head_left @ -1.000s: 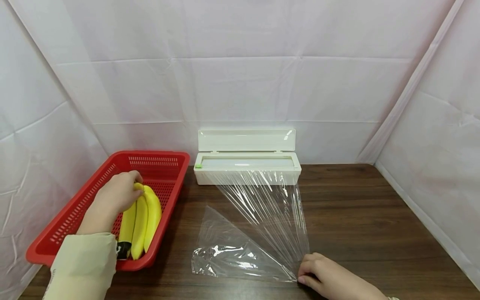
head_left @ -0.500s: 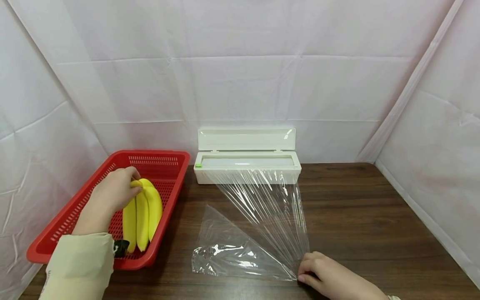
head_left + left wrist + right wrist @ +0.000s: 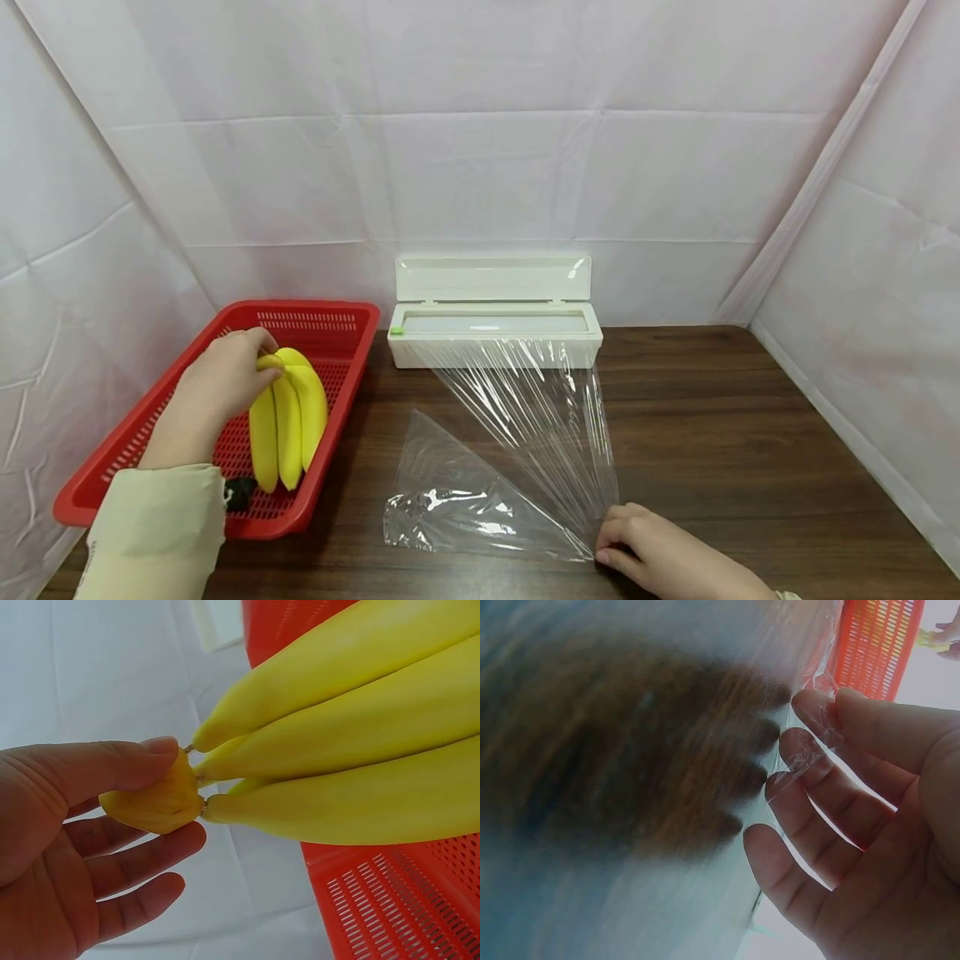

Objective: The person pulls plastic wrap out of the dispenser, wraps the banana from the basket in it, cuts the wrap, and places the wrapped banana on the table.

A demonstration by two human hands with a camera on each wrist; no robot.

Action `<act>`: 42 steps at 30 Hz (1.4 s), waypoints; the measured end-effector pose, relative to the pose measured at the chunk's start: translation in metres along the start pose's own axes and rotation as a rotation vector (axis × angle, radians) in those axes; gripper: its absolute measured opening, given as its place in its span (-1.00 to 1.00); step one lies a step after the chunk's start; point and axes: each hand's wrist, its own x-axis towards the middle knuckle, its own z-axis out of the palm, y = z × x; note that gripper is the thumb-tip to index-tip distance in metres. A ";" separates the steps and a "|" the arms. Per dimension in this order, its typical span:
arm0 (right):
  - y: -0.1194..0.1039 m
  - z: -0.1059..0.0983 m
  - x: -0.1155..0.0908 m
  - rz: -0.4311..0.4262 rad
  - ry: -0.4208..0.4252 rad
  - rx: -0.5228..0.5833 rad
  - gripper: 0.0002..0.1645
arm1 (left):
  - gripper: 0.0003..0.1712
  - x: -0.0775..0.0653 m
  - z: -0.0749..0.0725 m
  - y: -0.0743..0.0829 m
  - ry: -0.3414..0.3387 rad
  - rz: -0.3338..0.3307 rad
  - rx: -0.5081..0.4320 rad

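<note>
My left hand [image 3: 225,375] pinches the stem end of a bunch of yellow bananas [image 3: 288,425] over the red basket [image 3: 362,367]. In the left wrist view the thumb lies on top of the stem and fingers curl beneath, while the bananas [image 3: 352,742] stretch away to the right. A sheet of clear plastic wrap [image 3: 525,425] runs from the white dispenser [image 3: 495,354] to my right hand [image 3: 652,546], which pinches its near corner at the table. In the right wrist view, thumb and forefinger hold the bunched film [image 3: 821,731].
The dispenser's lid [image 3: 492,279] stands raised against the white cloth backdrop [image 3: 480,175]. A small green piece [image 3: 397,331] sits at the dispenser's left end. Inside the basket lies a black-ended object [image 3: 238,493], mostly hidden by my left sleeve [image 3: 153,533]. The dark wooden table [image 3: 705,425] extends rightward.
My left hand has lifted the bananas a little, and their lower ends have come up from the basket's near edge. The right hand and the plastic wrap stay where they were.
</note>
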 end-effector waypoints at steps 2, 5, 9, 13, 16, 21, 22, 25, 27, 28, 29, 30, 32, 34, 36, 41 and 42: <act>0.000 0.000 0.000 0.008 -0.007 0.008 -0.85 | -0.65 -0.001 -0.001 0.000 0.007 0.002 -0.001; 0.000 0.000 0.000 0.007 -0.009 0.011 -0.85 | -0.65 -0.002 -0.003 0.000 0.018 0.007 -0.001; 0.000 0.000 0.000 -0.013 0.009 -0.005 -0.86 | -0.64 -0.002 -0.004 0.000 0.026 0.008 -0.005; 0.001 0.001 0.000 -0.022 0.016 -0.007 -0.86 | -0.63 -0.002 -0.005 0.000 0.044 0.011 -0.006; 0.001 0.000 0.000 -0.018 0.007 0.001 -0.86 | -0.65 -0.002 -0.006 0.000 0.059 0.020 -0.002; 0.001 -0.001 0.000 0.007 -0.019 0.022 -0.85 | -0.68 -0.002 -0.009 -0.001 0.086 0.032 -0.004; 0.000 -0.001 0.000 0.008 -0.020 0.022 -0.85 | -0.69 -0.002 -0.010 -0.001 0.090 0.032 -0.004; 0.000 -0.001 0.001 0.017 -0.025 0.026 -0.85 | -0.68 -0.002 -0.011 -0.001 0.100 0.030 -0.004; 0.000 -0.001 0.001 0.022 -0.029 0.029 -0.85 | -0.68 -0.002 -0.012 -0.001 0.103 0.030 -0.005; 0.000 -0.001 0.001 0.024 -0.029 0.030 -0.85 | -0.68 -0.002 -0.012 -0.001 0.103 0.030 -0.004; 0.000 -0.001 0.001 0.025 -0.030 0.032 -0.85 | -0.68 -0.002 -0.012 0.000 0.102 0.028 -0.005; 0.000 -0.001 0.000 0.023 -0.028 0.032 -0.85 | -0.68 -0.002 -0.013 0.000 0.101 0.028 -0.006; 0.000 -0.001 0.000 0.012 -0.019 0.027 -0.85 | -0.67 -0.002 -0.013 0.000 0.099 0.025 -0.008; 0.000 0.000 0.000 -0.001 -0.008 0.018 -0.85 | -0.64 -0.003 -0.013 0.001 0.098 0.022 -0.011; 0.000 0.000 0.000 -0.007 -0.002 0.014 -0.85 | -0.59 -0.003 -0.014 0.001 0.100 0.019 -0.015; 0.000 -0.001 0.000 0.006 -0.012 0.021 -0.86 | -0.54 -0.004 -0.015 0.002 0.118 0.028 -0.019; 0.000 -0.001 0.000 0.011 -0.015 0.024 -0.85 | -0.55 -0.004 -0.015 0.002 0.123 0.032 -0.018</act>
